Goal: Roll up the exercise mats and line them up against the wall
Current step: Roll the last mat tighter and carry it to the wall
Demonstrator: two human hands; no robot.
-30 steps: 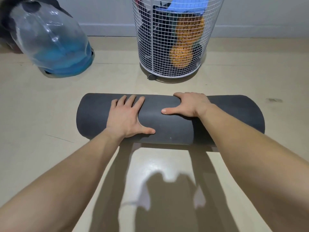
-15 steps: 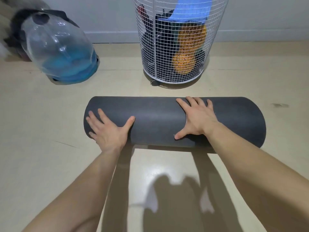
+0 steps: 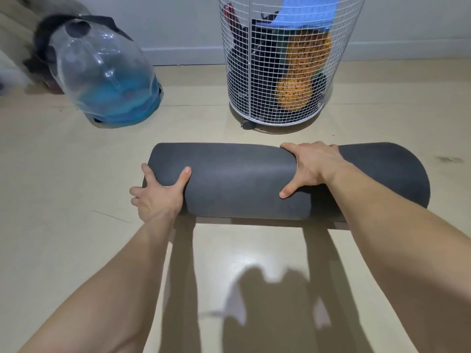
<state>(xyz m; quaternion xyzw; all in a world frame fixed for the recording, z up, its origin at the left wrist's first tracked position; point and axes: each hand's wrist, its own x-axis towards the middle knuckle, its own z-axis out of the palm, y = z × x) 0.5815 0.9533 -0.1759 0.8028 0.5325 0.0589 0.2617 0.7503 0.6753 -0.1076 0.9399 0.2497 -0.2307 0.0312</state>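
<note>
Clasping the rolled mat (image 3: 242, 182), your left grip (image 3: 158, 197) wraps its left end, thumb on top; your right grip (image 3: 313, 166) curls over the crest, fingertips hidden behind the roll; the mat lies on the beige floor (image 3: 51, 174), near a wire basket (image 3: 254, 98) cut off above and a blurred clear jug (image 3: 107, 80) by the wall (image 3: 178, 21).

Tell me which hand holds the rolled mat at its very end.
The left hand: it grips the left end of the rolled mat, thumb on the front. The right hand clasps over the top, nearer the middle.
</note>
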